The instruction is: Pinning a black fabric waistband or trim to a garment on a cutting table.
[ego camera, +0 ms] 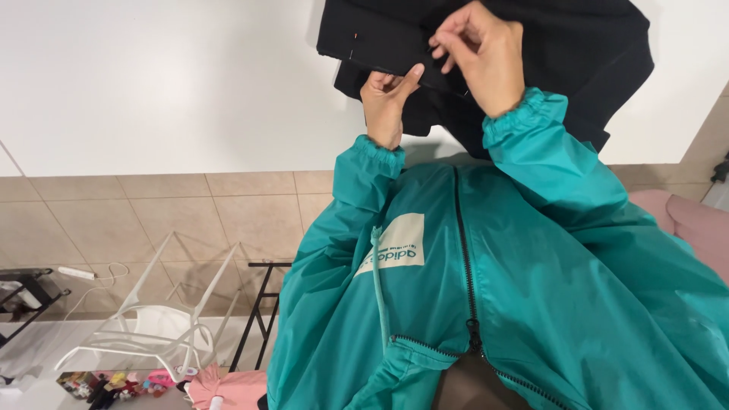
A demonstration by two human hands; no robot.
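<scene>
**Black garment on white table: handling notes**

Black garment [531,53] lies bunched at the table's [152,76] edge, directly in front of the person, partly overhanging it. Appears matte, dark, folded on itself in several layers; a straight edge or seam band runs across it between the hands.

Left hand [387,102]: thumb pressed on that band, fingers curled under, pinning the cloth. Right hand [482,53]: fingertips pinched together on the fabric just above the band; whether something small sits in the pinch cannot be told.

Judgement: soft, limp, light; will slump and slide on the smooth top. Best held at the stiffer seam, where both hands sit.
</scene>
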